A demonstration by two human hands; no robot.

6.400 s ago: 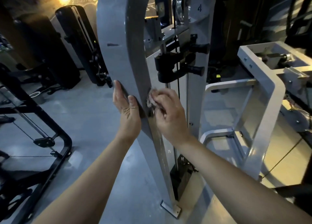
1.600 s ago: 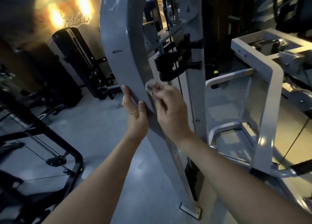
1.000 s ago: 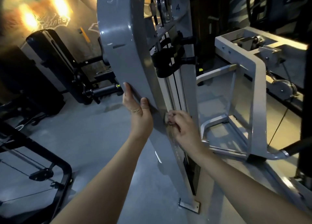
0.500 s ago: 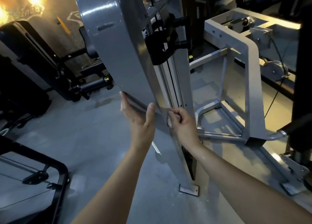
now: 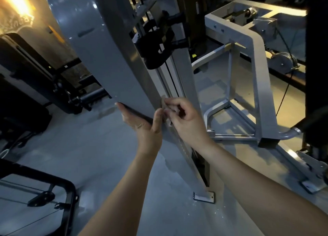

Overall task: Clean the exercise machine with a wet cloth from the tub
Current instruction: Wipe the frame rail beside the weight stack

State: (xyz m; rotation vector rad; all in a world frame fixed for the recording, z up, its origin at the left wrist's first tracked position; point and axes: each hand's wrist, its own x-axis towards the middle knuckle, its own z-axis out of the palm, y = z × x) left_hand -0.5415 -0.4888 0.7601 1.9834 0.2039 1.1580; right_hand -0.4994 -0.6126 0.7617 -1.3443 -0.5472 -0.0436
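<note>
The grey exercise machine [image 5: 110, 61] rises through the middle of the view. The left hand [image 5: 145, 127] lies flat along its panel's lower edge, grip apart, fingers straight, thumb on the front face. At its 3 o'clock, the right hand [image 5: 186, 122] has its grip clamped on a small crumpled cloth [image 5: 163, 104], pressed to the upright's edge. A black carriage [image 5: 156, 45] sits at 12 o'clock above both hands, and the foot plate [image 5: 204, 197] lies at 5 o'clock.

Dim, bluish scene; warm lamp glare [image 5: 16, 3] upper left, soft blur, wide-angle bending at edges.
</note>
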